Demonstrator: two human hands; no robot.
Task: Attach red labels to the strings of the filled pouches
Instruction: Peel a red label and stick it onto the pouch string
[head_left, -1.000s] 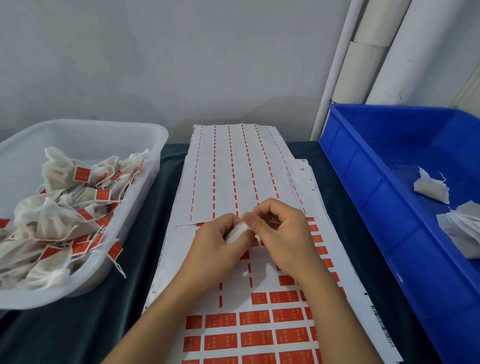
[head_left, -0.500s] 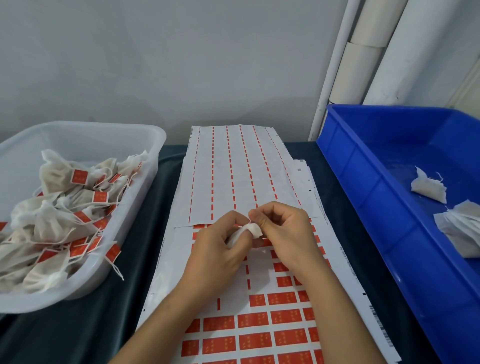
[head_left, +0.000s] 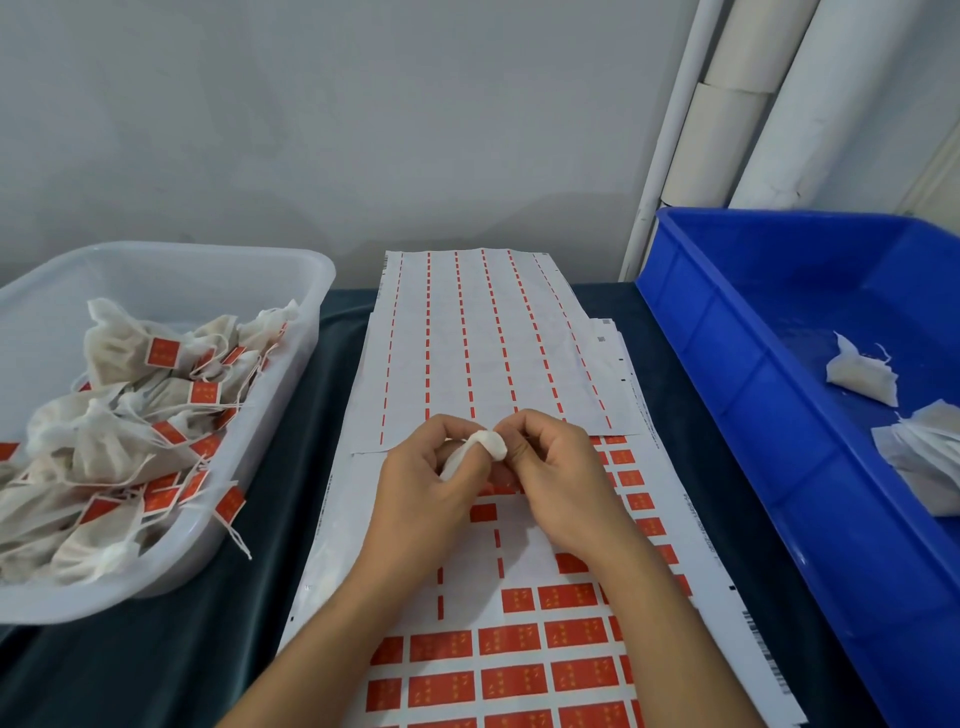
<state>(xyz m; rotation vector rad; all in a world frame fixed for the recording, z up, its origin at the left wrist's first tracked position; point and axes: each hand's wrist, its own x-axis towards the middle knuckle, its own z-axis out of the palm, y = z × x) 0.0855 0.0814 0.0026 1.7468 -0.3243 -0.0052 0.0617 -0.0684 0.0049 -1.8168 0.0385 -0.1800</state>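
A small white pouch (head_left: 480, 449) is held above the label sheet (head_left: 519, 665), which carries rows of red labels. My left hand (head_left: 426, 488) grips the pouch from the left with curled fingers. My right hand (head_left: 556, 478) pinches at the pouch's top end, fingers curled, and the string it may hold is hidden. A spent backing sheet (head_left: 478, 343) with only red dashes lies further back.
A clear tub (head_left: 306, 291) at the left holds several pouches with red labels (head_left: 163, 351). A blue bin (head_left: 727, 374) at the right holds unlabelled pouches (head_left: 862, 371). White pipes stand behind the bin. Dark cloth covers the table.
Both hands have stayed together over the sheet while the pouch's end has been turned up between the fingertips. The bins have not changed.
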